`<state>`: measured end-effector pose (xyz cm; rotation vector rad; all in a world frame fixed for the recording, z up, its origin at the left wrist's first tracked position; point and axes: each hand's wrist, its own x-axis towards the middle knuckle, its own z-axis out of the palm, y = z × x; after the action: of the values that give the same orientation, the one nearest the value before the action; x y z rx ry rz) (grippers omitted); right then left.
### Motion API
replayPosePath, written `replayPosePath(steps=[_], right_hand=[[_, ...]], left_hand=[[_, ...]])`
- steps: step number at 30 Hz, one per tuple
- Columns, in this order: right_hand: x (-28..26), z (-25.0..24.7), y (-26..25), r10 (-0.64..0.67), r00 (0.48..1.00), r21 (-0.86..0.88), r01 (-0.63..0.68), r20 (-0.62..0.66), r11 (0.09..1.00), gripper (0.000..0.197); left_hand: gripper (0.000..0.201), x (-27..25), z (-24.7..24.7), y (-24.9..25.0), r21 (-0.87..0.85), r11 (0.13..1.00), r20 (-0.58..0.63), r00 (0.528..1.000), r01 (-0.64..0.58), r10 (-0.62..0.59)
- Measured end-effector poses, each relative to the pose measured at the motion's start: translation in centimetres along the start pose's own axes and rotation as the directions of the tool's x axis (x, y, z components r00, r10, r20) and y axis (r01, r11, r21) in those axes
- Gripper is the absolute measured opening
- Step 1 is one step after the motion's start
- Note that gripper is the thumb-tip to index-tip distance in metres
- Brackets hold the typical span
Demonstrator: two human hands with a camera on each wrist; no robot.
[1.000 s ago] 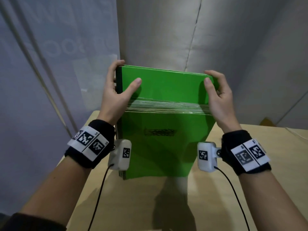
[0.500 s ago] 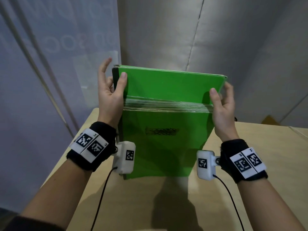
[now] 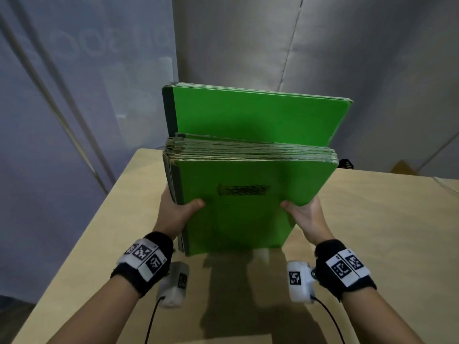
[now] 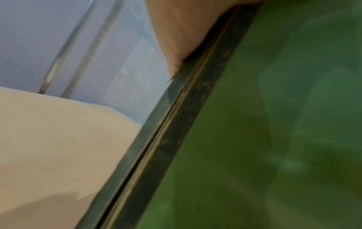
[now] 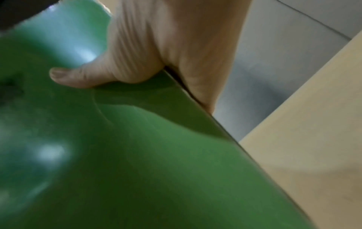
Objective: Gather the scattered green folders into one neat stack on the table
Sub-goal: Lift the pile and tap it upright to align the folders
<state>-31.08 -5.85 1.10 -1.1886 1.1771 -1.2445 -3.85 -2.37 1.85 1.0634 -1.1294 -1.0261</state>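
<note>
A thick bundle of green folders (image 3: 248, 209) stands upright on its lower edge on the tan table (image 3: 372, 219). One taller green folder (image 3: 253, 112) rises behind the rest. My left hand (image 3: 178, 212) grips the bundle's left spine edge, thumb on the front cover. My right hand (image 3: 303, 214) grips the right edge the same way. The left wrist view shows the dark spines (image 4: 176, 139) beside the green cover (image 4: 274, 124). In the right wrist view my thumb (image 5: 82, 75) lies on the cover (image 5: 137, 155), the other fingers hidden behind it.
Grey fabric walls (image 3: 323, 58) close in right behind the table. The table's left edge (image 3: 82, 232) runs close to my left arm. A small dark object (image 3: 346, 164) sits at the far edge, right of the folders.
Both hands have slid down from the top corners of the tall rear folder to the lower side edges of the bundle. The bundle still stands upright in the same place.
</note>
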Motion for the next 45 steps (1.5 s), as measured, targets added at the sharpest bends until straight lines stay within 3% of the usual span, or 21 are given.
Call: replayPosePath(steps=[2,5,8,12,14,17,20,22,25,30,33,37,38,42,45], right_hand=[[-0.3,0.1,0.9,0.036,0.999,0.007,-0.036,0.015,0.999,0.132],[-0.3,0.5,0.9,0.033,0.999,0.069,-0.034,0.018,0.997,0.133],[0.2,0.8,0.8,0.026,1.0,0.103,-0.027,0.011,0.994,0.127],[0.2,1.2,0.4,0.02,0.999,0.089,-0.017,-0.038,0.996,0.117],[0.5,1.2,-0.2,0.0,0.998,0.104,0.006,-0.064,0.995,0.107],[0.9,1.2,-0.8,-0.023,0.996,0.105,0.031,-0.081,0.994,0.108],[0.5,1.0,0.5,-0.007,0.998,0.094,0.013,-0.067,0.995,0.099],[0.1,0.7,1.3,0.006,0.998,0.07,-0.001,-0.068,0.998,0.108],[0.0,0.3,1.5,0.009,1.0,0.006,-0.009,-0.027,1.0,0.123],[0.2,0.0,1.4,0.023,0.999,-0.006,-0.023,0.029,1.0,0.123],[-0.1,-0.2,1.9,0.068,0.996,-0.006,-0.068,0.053,0.998,0.123],[-0.8,0.0,3.0,0.107,0.993,0.018,-0.108,0.052,0.994,0.123],[-1.0,0.0,3.0,0.112,0.993,0.04,-0.114,0.046,0.993,0.123],[-0.9,0.3,3.5,0.135,0.991,0.112,-0.136,0.014,0.984,0.119],[-0.6,0.7,3.7,0.133,0.991,0.113,-0.13,-0.021,0.985,0.125]], left_hand=[[0.097,-0.3,-0.1,-0.8,-0.001,0.999,-0.006,0.999,0.035,-0.035],[0.096,-0.2,0.0,-1.3,-0.03,0.996,-0.037,0.996,0.085,-0.086],[0.072,0.3,0.5,-0.9,-0.075,0.991,-0.08,0.99,0.111,-0.117],[0.041,1.0,1.4,0.4,-0.005,0.999,-0.165,0.985,0.053,-0.053],[0.038,1.8,1.5,0.8,0.008,1.0,-0.174,0.985,0.014,-0.013],[0.036,2.1,1.3,0.8,0.013,1.0,-0.174,0.985,0.011,-0.008],[0.031,1.4,1.1,-0.4,0.031,0.997,-0.154,0.986,0.073,-0.068],[0.031,0.8,0.6,-1.0,0.057,0.992,-0.105,0.989,0.108,-0.102],[0.04,0.3,-0.2,-0.9,0.127,0.982,0.021,0.99,0.137,-0.141],[0.06,-0.1,-1.1,-2.3,0.208,0.943,0.115,0.95,0.261,-0.289],[0.062,-0.5,-1.7,-3.7,0.156,0.922,0.105,0.923,0.353,-0.371],[0.052,-0.7,-1.2,-4.7,0.031,0.933,0.053,0.931,0.36,-0.361],[0.057,-0.8,-0.9,-4.7,0.007,0.94,0.03,0.94,0.34,-0.34],[0.115,-1.2,-0.4,-4.4,-0.116,0.946,0.004,0.953,0.302,-0.304],[0.111,-0.8,-0.5,-4.5,-0.129,0.942,0.003,0.95,0.31,-0.313]])
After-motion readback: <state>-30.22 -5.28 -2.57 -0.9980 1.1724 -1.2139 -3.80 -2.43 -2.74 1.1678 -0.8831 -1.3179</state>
